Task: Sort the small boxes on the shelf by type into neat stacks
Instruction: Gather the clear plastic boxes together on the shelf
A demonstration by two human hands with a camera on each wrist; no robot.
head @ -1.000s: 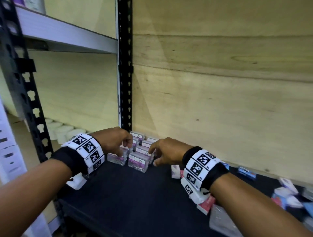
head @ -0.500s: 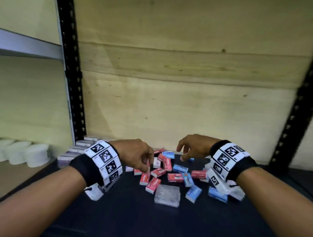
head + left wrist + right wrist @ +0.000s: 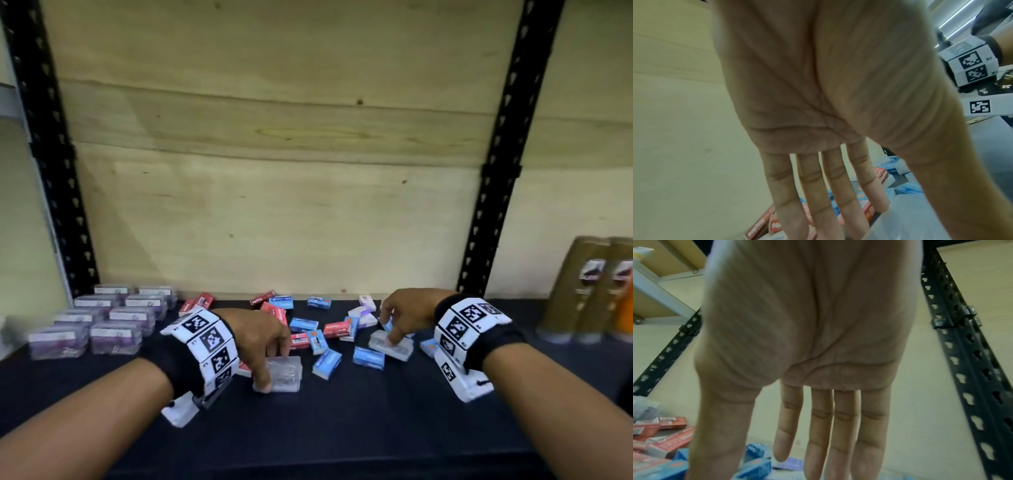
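Observation:
Loose small red boxes (image 3: pixel 337 329) and blue boxes (image 3: pixel 327 363) lie scattered on the black shelf (image 3: pixel 308 428). Among them are two clear plastic boxes. My left hand (image 3: pixel 272 368) reaches down on the near clear box (image 3: pixel 286 375), thumb at its near corner and fingers at its far edge. My right hand (image 3: pixel 388 329) is on the far clear box (image 3: pixel 394 346), thumb on its top and fingers behind it. Both wrist views show nearly straight fingers pointing down. The near clear box (image 3: pixel 910 219) lies under the left thumb. Blue boxes (image 3: pixel 754 470) lie below the right palm.
Neat rows of purple-labelled clear boxes (image 3: pixel 102 318) stand at the shelf's left end. Black perforated uprights (image 3: pixel 493 171) frame the bay against a plywood back wall. Brown tubes (image 3: pixel 589 291) stand to the right, past the upright. White wrist units (image 3: pixel 459 329) are on both arms.
The view swung right from the purple-labelled rows to the loose pile. Both hands moved right and dropped from hovering onto the two clear boxes.

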